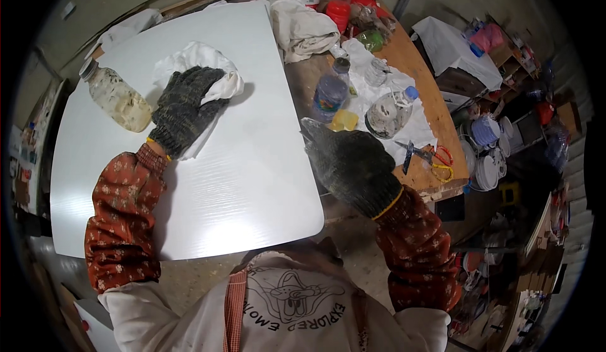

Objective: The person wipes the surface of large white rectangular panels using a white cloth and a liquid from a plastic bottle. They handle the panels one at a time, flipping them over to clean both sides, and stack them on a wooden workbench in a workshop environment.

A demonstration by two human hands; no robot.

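1 white cloth, bunched in L hand's grip, toward white panel's far edge. R hand at panel's R edge; grasp unclear. Risk: leftward swipe could tip bottle, poss. spill. Scissors near worktop's near R corner, prob. obstruct R hand.

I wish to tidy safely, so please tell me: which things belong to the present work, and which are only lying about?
Seemingly in use:
white cloth, under the left hand
white panel, beneath the cloth

Seemingly lying about:
scissors with red and yellow handles
blue-capped bottle
crumpled pale cloth
clear capped bottle on the panel, though its role is unclear
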